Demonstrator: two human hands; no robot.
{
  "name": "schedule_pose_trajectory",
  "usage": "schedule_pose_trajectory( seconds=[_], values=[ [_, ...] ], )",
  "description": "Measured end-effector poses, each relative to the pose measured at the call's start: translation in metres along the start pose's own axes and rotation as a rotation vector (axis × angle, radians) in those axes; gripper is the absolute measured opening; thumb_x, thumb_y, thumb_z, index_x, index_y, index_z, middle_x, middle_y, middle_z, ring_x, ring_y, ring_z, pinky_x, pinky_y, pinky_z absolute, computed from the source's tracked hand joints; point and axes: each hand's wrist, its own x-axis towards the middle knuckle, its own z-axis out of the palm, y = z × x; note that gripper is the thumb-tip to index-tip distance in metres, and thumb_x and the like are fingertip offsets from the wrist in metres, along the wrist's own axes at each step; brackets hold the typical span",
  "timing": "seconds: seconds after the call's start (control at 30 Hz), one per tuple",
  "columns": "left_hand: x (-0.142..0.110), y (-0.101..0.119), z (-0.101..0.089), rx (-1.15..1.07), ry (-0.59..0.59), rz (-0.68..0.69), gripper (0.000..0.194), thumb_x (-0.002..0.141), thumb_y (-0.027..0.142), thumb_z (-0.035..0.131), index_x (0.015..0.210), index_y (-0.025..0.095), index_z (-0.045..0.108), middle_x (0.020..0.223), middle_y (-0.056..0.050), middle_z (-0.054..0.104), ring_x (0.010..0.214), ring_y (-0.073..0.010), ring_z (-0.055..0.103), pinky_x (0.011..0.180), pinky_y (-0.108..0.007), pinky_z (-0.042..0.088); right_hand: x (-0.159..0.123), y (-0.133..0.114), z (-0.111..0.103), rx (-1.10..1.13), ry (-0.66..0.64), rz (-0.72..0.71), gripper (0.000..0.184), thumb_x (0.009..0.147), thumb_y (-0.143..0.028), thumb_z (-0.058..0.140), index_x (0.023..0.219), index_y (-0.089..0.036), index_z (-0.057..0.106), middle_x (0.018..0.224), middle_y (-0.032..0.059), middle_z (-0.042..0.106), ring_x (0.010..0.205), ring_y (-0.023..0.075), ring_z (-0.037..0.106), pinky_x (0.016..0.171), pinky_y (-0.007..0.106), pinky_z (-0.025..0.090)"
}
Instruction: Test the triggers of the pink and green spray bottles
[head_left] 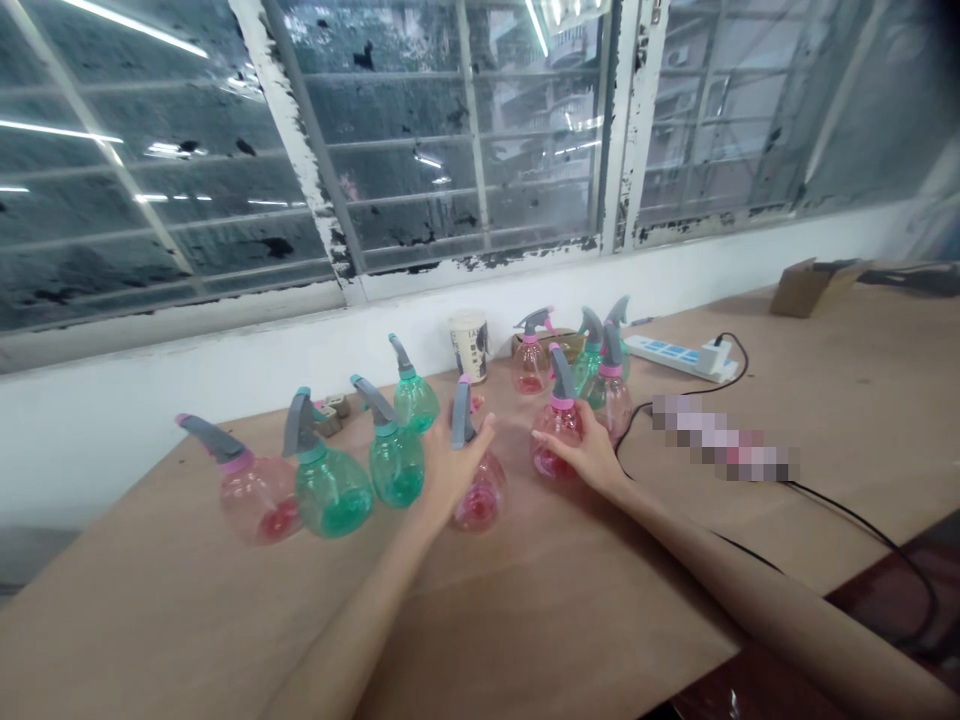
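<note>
My left hand (450, 465) is wrapped around a pink spray bottle (481, 505) with a grey trigger head. That bottle tips slightly so its base faces me, and most of the fingers are hidden. To the right, my right hand (596, 452) grips a second pink spray bottle (551, 430), thumb across its front. Left of my left hand stand a green spray bottle (397, 470), another green spray bottle (334, 495) and a pink spray bottle (255, 495). Behind them is one more green spray bottle (416, 400). Coloured liquid shows low in several bottles.
Several more spray bottles (611, 400) cluster beyond my right hand, near a pink spray bottle (529, 370). A paper cup (470, 348) stands by the wall. A power strip (667, 355) with a black cable (690, 393) and a cardboard box (810, 288) lie rightward on the table (525, 620).
</note>
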Motion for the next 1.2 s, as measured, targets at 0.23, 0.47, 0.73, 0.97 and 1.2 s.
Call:
schedule_pose_trajectory(
  seconds=[0.23, 0.47, 0.73, 0.97, 1.2],
  values=[
    [0.001, -0.001, 0.001, -0.011, -0.001, 0.016, 0.024, 0.079, 0.031, 0.063, 0.102, 0.022, 0.061, 0.103, -0.005, 0.069, 0.094, -0.0201, 0.065, 0.088, -0.036, 0.048, 0.000, 0.001, 0.000, 0.007, -0.009, -0.002, 0.061, 0.067, -0.052, 0.071, 0.114, -0.020, 0.049, 0.110, 0.0097, 0.063, 0.102, 0.0284, 0.059, 0.092, 0.044, 0.044],
    [0.001, -0.005, 0.003, -0.034, 0.003, 0.037, 0.029, 0.078, 0.031, 0.065, 0.105, 0.023, 0.060, 0.103, -0.005, 0.068, 0.094, -0.0198, 0.065, 0.087, -0.036, 0.049, 0.000, 0.001, 0.000, 0.006, -0.011, 0.004, 0.062, 0.067, -0.052, 0.072, 0.115, -0.020, 0.048, 0.111, 0.0100, 0.063, 0.103, 0.0284, 0.059, 0.093, 0.044, 0.043],
    [0.003, 0.002, 0.000, 0.072, 0.020, 0.060, 0.020, 0.076, 0.029, 0.063, 0.094, 0.021, 0.060, 0.087, -0.001, 0.067, 0.078, -0.0158, 0.064, 0.077, -0.030, 0.049, 0.000, 0.001, -0.001, 0.012, -0.015, 0.000, 0.061, 0.068, -0.051, 0.071, 0.115, -0.021, 0.048, 0.111, 0.0093, 0.063, 0.103, 0.0281, 0.059, 0.094, 0.045, 0.043],
    [0.002, 0.009, -0.004, 0.120, 0.013, 0.047, 0.014, 0.077, 0.034, 0.060, 0.072, 0.021, 0.057, 0.061, 0.005, 0.057, 0.058, -0.0114, 0.055, 0.063, -0.024, 0.045, 0.000, -0.001, -0.002, 0.016, -0.016, 0.010, 0.062, 0.067, -0.051, 0.071, 0.116, -0.020, 0.049, 0.111, 0.0091, 0.063, 0.103, 0.0279, 0.059, 0.094, 0.044, 0.043],
    [0.004, 0.007, -0.004, 0.082, -0.004, 0.027, 0.014, 0.079, 0.034, 0.060, 0.085, 0.022, 0.060, 0.079, 0.000, 0.066, 0.071, -0.0153, 0.063, 0.072, -0.029, 0.048, 0.000, -0.002, -0.002, 0.016, -0.018, 0.007, 0.059, 0.068, -0.051, 0.070, 0.114, -0.020, 0.050, 0.110, 0.0088, 0.063, 0.103, 0.0278, 0.059, 0.094, 0.045, 0.043]
  ],
)
